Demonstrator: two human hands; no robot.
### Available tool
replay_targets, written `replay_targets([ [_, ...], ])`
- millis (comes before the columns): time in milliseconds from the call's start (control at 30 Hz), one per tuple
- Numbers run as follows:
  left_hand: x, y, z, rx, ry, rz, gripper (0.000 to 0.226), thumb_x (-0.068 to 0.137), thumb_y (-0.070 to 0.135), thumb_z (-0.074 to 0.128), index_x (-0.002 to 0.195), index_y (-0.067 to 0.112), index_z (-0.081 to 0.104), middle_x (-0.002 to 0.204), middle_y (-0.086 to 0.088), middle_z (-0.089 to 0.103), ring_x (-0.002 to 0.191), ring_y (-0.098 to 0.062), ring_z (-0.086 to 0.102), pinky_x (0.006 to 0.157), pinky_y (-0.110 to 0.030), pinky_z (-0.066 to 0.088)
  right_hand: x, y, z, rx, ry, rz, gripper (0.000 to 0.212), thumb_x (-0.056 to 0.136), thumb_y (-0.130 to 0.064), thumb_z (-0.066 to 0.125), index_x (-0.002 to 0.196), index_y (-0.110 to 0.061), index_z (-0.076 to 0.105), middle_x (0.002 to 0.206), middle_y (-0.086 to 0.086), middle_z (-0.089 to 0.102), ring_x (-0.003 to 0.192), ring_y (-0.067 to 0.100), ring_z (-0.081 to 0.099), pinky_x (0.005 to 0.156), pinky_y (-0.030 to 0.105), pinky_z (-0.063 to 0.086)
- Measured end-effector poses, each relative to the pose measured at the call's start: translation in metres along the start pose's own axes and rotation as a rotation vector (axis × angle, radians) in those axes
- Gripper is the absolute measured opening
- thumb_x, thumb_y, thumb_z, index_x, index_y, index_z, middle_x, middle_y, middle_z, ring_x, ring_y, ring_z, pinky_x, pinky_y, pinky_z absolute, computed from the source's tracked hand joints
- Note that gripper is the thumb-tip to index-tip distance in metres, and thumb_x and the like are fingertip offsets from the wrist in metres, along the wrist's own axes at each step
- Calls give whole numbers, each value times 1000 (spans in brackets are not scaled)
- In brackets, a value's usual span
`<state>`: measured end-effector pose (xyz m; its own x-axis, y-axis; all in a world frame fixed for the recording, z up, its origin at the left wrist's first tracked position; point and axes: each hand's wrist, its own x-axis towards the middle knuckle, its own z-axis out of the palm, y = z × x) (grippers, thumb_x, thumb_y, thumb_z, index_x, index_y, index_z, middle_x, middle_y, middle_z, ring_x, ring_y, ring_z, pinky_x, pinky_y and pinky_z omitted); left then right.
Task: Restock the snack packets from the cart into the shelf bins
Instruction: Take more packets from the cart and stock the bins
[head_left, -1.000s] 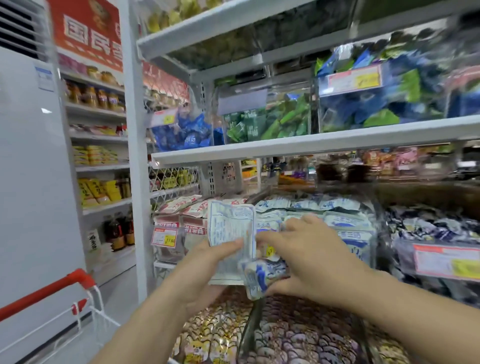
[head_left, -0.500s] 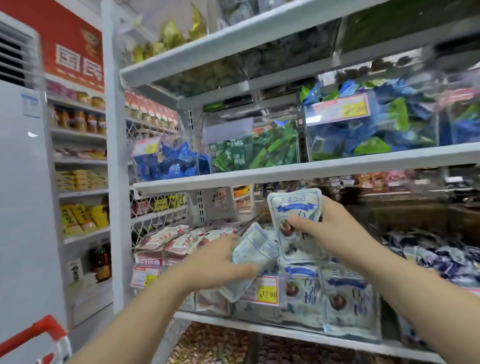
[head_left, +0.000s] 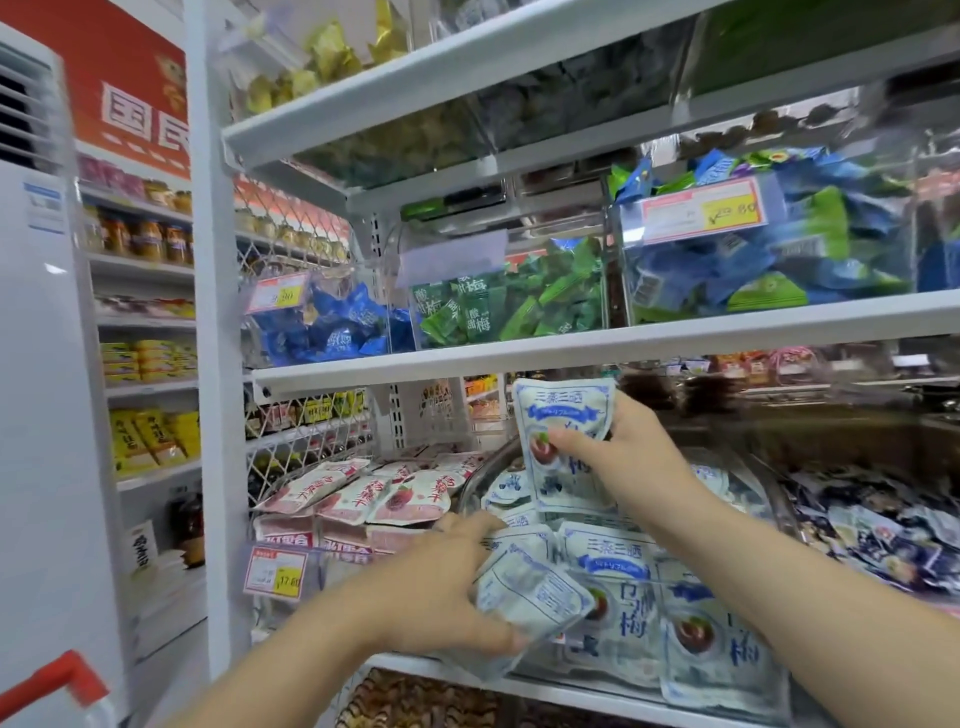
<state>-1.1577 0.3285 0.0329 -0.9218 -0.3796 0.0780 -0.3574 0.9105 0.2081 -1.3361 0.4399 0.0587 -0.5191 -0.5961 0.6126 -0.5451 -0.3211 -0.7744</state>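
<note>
The right hand (head_left: 631, 457) holds a white-and-blue packet (head_left: 563, 410) upright just under the white shelf board (head_left: 571, 345). Its grip is closed on the packet's right edge, with the thumb pressed across the printed front and the other fingers behind. The packet hangs above the clear bin (head_left: 469, 486) on the lower shelf, over the stacked packets (head_left: 608, 558) of the same print that already lie inside. The left hand (head_left: 441, 587) is lower, at the bin's front, its grip curled round a second packet (head_left: 532, 597) that is tilted with its plain back toward the camera. The thumb runs beneath it and the fingers lie over the top edge. Just left of this bin sit pink packets (head_left: 395, 493), with a price tag (head_left: 274, 571) on the front. On the shelf above, bins hold green packets (head_left: 511, 309) and blue packets (head_left: 332, 325). The red cart handle (head_left: 57, 686) shows at the bottom left corner.
</note>
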Motion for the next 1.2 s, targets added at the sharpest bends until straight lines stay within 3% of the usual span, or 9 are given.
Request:
replay_targets([
  [200, -6, -3, 17, 84, 191, 113, 73, 86, 54, 70, 147, 24, 43, 147, 15, 31, 128, 1, 30, 105, -17, 28, 14, 9, 17, 24, -178, 38, 28, 84, -5, 77, 108, -19, 70, 97, -6, 78, 85, 4, 72, 73, 20, 54],
  [367, -7, -14, 35, 171, 302, 229, 54, 92, 61, 57, 129, 23, 64, 151, 16, 26, 132, 4, 14, 110, -17, 17, 23, 22, 32, 127, -275, 247, 34, 76, 7, 79, 107, -5, 71, 96, 8, 78, 93, 27, 73, 85, 39, 56],
  [433, -6, -16, 38, 180, 319, 248, 53, 93, 62, 55, 131, 27, 63, 151, 17, 27, 135, 4, 12, 113, -19, 16, 27, 22, 33, 30, -345, 294, 32, 73, 4, 82, 103, -2, 72, 92, 10, 78, 88, 24, 71, 80, 37, 55],
  [567, -6, -19, 40, 189, 355, 280, 53, 93, 63, 54, 132, 27, 63, 152, 15, 29, 137, 3, 12, 114, -19, 14, 32, 11, 21, -331, -481, 261, 44, 64, -33, 92, 93, -5, 73, 76, 4, 70, 71, 16, 58, 65, 34, 42],
  [700, -8, -16, 37, 134, 348, 294, 47, 91, 61, 58, 121, 26, 68, 146, 16, 36, 135, 3, 22, 115, -25, 24, 33, 2, 18, -432, -566, 221, 33, 75, -39, 85, 90, -11, 75, 80, 5, 69, 72, 16, 58, 66, 34, 44],
  [800, -11, -11, 29, 53, 338, 286, 47, 91, 49, 67, 128, 21, 63, 142, 14, 37, 122, 11, 24, 105, -11, 23, 38, -1, 25, -601, -620, 204, 31, 79, -38, 83, 97, -16, 69, 75, 0, 65, 65, 17, 56, 58, 35, 50],
  [933, -13, -10, 20, 43, 275, 243, 59, 90, 43, 70, 140, 18, 54, 140, 14, 38, 119, 6, 28, 86, 5, 20, 43, 0, 35, -751, -686, 190, 40, 80, -37, 82, 112, -17, 66, 91, 13, 75, 65, 19, 61, 62, 40, 58],
  [1067, -14, -12, 12, 16, 233, 196, 64, 86, 44, 73, 143, 29, 47, 141, 17, 40, 123, 5, 34, 102, -15, 33, 44, 4, 41, -883, -751, 125, 24, 85, -35, 77, 75, -21, 62, 70, 4, 65, 58, 17, 54, 54, 30, 50],
  [1200, -14, -9, 5, -35, 188, 137, 61, 86, 42, 73, 140, 31, 47, 133, 13, 46, 118, 1, 42, 103, -22, 39, 47, 3, 41, -986, -801, 99, 26, 90, -36, 72, 71, -25, 57, 65, -2, 61, 57, 15, 54, 58, 28, 49],
])
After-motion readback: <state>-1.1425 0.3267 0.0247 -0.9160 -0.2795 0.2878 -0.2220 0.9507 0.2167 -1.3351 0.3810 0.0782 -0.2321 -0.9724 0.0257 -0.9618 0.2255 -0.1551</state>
